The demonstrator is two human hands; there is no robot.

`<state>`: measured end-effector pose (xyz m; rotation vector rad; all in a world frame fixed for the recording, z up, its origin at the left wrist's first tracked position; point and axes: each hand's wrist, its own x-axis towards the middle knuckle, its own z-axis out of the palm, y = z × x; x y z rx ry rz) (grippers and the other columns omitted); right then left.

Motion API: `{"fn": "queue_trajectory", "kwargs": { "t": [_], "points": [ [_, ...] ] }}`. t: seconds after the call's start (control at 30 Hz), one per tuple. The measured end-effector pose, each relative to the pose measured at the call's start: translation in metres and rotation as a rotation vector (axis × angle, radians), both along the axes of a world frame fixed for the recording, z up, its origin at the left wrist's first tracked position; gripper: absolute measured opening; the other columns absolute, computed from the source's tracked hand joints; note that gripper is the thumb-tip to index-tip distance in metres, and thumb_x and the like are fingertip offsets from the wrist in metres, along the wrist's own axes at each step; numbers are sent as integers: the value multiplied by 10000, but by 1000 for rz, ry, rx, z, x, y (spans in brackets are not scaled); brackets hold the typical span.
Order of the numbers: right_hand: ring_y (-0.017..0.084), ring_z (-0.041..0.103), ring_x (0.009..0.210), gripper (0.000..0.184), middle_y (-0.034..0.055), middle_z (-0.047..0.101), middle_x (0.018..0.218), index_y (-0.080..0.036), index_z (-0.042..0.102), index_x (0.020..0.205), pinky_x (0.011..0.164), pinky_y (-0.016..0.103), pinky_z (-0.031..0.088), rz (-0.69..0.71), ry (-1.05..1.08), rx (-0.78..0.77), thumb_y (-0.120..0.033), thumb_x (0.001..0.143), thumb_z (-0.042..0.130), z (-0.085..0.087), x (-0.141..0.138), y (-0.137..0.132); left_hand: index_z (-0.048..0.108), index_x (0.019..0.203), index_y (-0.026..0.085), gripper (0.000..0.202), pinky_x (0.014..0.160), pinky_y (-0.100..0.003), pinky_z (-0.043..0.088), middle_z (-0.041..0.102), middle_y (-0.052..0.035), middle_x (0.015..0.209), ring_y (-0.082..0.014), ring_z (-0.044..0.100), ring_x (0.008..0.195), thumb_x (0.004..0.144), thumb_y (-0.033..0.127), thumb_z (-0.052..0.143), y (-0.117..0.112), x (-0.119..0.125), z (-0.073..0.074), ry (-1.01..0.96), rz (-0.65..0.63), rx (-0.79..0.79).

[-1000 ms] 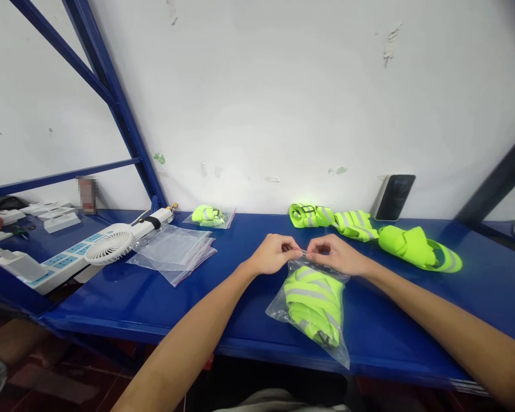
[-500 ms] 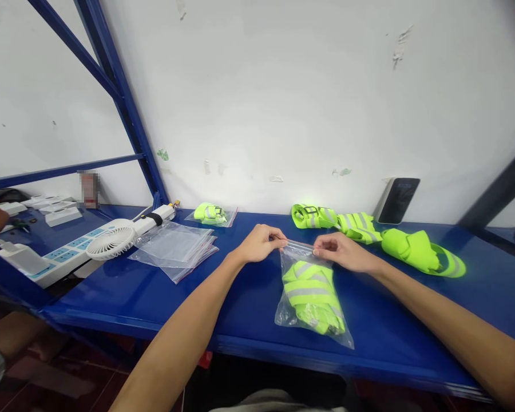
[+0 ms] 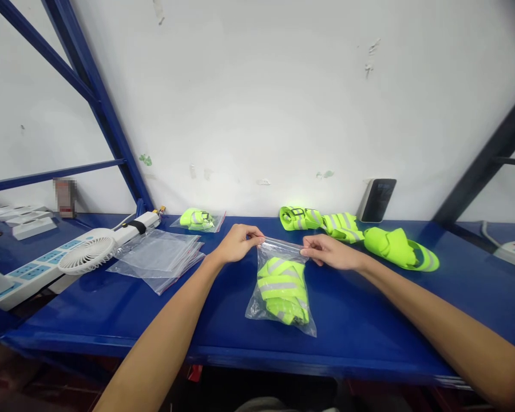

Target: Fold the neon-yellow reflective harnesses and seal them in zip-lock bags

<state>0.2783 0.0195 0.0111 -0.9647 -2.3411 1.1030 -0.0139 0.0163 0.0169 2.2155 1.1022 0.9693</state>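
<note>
A clear zip bag (image 3: 253, 306) lies at the middle of the blue table, its top edge toward the wall. Inside it is a folded neon-yellow reflective strap (image 3: 283, 289) with grey stripes. My left hand (image 3: 239, 243) pinches the bag's top left corner between thumb and fingers. At the top right corner, my right hand (image 3: 331, 250) grips the bag the same way. The zip edge stretches between both hands. Whether the zip is closed all along cannot be made out.
Left of my hands lies a stack of flat zip bags (image 3: 161, 254), with a small white fan (image 3: 87, 255) and a power strip (image 3: 34, 270) beyond. A filled bag (image 3: 197, 219) sits near the wall. Several rolled reflective straps (image 3: 401, 249) and a dark-faced device (image 3: 378, 200) are at the back right.
My right hand has slid along the bag's top edge to its right corner, farther from my left hand. The edge is now stretched wider. The whole view has shifted to the right.
</note>
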Motion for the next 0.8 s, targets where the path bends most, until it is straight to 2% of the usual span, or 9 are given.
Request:
{"fn": "queue_trajectory", "kwargs": {
  "t": [0.17,0.3,0.4,0.5,0.53,0.6,0.67,0.73,0.8],
  "points": [
    [129,492,538,388,-45,506,577,-220,398,763,599,277,385,67,-79,46,-557,953,429,0,-3,-4,738,848,147,199,708,-257,448,731,-37,757,-151,636,710,854,293,603,2,-4,-4,18,4,3],
    [130,468,542,405,-42,484,581,-219,390,734,594,277,376,67,-108,140,-538,982,365,-2,-10,-11,735,853,147,220,730,-275,472,738,-47,781,-168,648,735,855,322,603,9,-11,-7,46,33,-6],
    [125,432,541,418,-45,452,591,-219,367,709,572,272,347,26,-85,189,-534,983,365,-6,-16,-17,728,948,163,248,813,-308,498,751,-66,923,-195,672,849,882,337,563,2,-8,8,-3,109,11],
    [120,398,538,465,-42,415,584,-213,365,663,563,272,333,-3,-26,171,-541,991,328,-12,-22,-19,658,1164,227,330,920,-356,485,699,-68,1164,-207,644,1022,951,356,441,-37,17,36,-87,304,181],
    [120,391,532,484,-42,407,572,-211,369,648,559,273,331,-25,10,163,-544,994,307,-15,-23,-18,623,1225,246,360,917,-372,487,695,-67,1159,-209,643,1007,965,375,409,-57,29,44,-31,309,227],
    [123,396,524,511,-39,408,548,-208,389,629,553,276,332,-113,96,192,-545,997,281,-20,-23,-13,610,1245,253,403,866,-428,500,703,-91,1082,-252,646,947,946,443,417,-100,57,50,275,247,259],
    [130,427,531,507,-34,433,543,-205,428,633,563,278,344,-228,151,279,-535,995,298,-25,-21,-5,672,1137,184,474,831,-531,486,692,-169,995,-360,619,962,877,531,482,-135,81,43,609,318,287],
    [133,457,539,491,-28,471,554,-199,466,642,579,280,359,-318,160,358,-518,989,329,-29,-16,4,672,1135,109,564,790,-559,487,668,-247,1024,-418,601,970,813,557,554,-151,92,29,850,358,278],
    [131,467,537,448,-26,497,565,-197,491,649,572,276,363,-397,166,402,-526,949,437,-33,-12,12,607,1249,104,541,796,-542,494,649,-261,1102,-409,599,995,819,431,582,-144,88,15,967,364,295]
  ]
}}
